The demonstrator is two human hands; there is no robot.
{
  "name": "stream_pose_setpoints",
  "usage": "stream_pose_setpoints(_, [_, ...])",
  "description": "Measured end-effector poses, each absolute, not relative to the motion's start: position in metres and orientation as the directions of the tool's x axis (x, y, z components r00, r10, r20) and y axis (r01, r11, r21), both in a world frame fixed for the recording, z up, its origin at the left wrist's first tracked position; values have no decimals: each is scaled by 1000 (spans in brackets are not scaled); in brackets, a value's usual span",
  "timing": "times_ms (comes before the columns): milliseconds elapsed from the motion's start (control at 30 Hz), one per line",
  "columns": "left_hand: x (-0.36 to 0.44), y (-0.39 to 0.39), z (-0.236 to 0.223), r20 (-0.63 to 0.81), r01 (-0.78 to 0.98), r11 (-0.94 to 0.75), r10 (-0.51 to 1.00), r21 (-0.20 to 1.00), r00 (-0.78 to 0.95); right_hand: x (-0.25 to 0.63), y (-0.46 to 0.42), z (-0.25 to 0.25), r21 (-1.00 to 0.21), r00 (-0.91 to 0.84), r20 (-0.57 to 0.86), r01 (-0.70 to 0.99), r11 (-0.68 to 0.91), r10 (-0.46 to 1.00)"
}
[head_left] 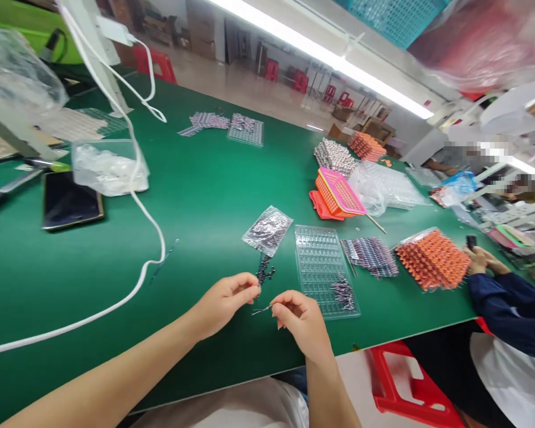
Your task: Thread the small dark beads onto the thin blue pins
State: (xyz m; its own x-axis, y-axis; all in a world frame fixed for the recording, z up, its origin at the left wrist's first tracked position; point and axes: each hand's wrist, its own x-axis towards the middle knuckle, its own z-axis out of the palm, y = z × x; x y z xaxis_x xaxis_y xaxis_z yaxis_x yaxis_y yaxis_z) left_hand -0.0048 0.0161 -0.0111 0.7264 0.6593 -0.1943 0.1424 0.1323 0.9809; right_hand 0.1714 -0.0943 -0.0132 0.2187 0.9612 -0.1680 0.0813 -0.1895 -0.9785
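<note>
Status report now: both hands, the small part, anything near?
Left hand and right hand pinch thin metal pin. Small dark parts beside left fingers. Clear tray right.

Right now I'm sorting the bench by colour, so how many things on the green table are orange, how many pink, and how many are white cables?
Orange: 3, the pack of parts at the near right, the pile at the far side, the tray under the pink one
Pink: 1, the basket tray
White cable: 1
Total: 5
</note>
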Motion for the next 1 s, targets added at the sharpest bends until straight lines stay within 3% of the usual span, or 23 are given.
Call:
stream_pose_setpoints(100, [-6, 23, -15, -228, 160, 164, 748, 973, 623, 199, -110, -7, -928, 396, 8, 344, -141, 918])
stream_pose_setpoints(233, [-6, 25, -16, -281, 189, 208, 732, 960, 621, 264, -134, -15, -693, 577, 279, 674, -255, 768])
stream_pose_setpoints(367, [-3, 21, -15, -305, 191, 240, 675, 952, 671, 314, -150, -33, -481, 609, 325, 765, -428, 724])
stream_pose_setpoints(533, [0, 19, -19, -297, 167, 256, 643, 952, 706, 305, -158, -41, -387, 595, 398, 799, -460, 699])
stream_pose_setpoints(667, [7, 13, -25, -284, 135, 267, 666, 954, 690, 260, -150, -46, -446, 501, 434, 842, -305, 749])
stream_pose_setpoints(767, [11, 12, -29, -274, 185, 202, 701, 962, 658, 224, -133, -60, -496, 301, 459, 868, -40, 836])
stream_pose_setpoints(867, [6, 18, -24, -256, 276, 102, 753, 956, 606, 193, -112, -78, -504, 110, 553, 833, 227, 826])
stream_pose_setpoints(1000, [-19, 29, 2, -204, 423, -62, 807, 904, 554, 170, -97, -92, -544, 126, 656, 762, 350, 744])
